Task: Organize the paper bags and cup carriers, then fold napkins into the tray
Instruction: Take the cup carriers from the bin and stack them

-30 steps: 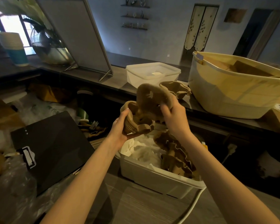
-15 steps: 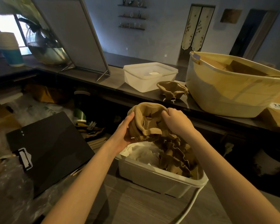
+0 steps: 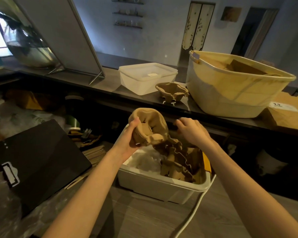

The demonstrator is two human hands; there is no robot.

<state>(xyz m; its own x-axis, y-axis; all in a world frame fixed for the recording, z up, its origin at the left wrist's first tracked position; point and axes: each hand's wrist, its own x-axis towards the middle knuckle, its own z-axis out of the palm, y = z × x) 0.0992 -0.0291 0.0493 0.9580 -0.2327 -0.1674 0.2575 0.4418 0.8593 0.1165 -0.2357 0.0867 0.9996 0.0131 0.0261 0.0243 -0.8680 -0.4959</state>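
Observation:
My left hand (image 3: pixel 130 136) grips a brown pulp cup carrier (image 3: pixel 150 127) by its left edge, tilted, just above the white bin (image 3: pixel 162 185). My right hand (image 3: pixel 191 131) hovers to the right of that carrier with loosely curled fingers and holds nothing. Inside the bin lie several more nested cup carriers (image 3: pixel 177 163) beside crumpled white paper (image 3: pixel 144 162). Another cup carrier (image 3: pixel 172 91) stands alone on the dark counter behind. A large cream tub (image 3: pixel 230 97) at the right holds brown paper bags (image 3: pixel 244 67).
A lidded white container (image 3: pixel 144 78) sits on the counter left of the lone carrier. A brown paper bag (image 3: pixel 286 115) lies at the far right. A black clipboard (image 3: pixel 36 160) covers the left, with clutter behind it. A white cable (image 3: pixel 193 212) runs from the bin.
The held carrier has come down from counter height to just above the bin. My right hand has let go of it and moved off to the right.

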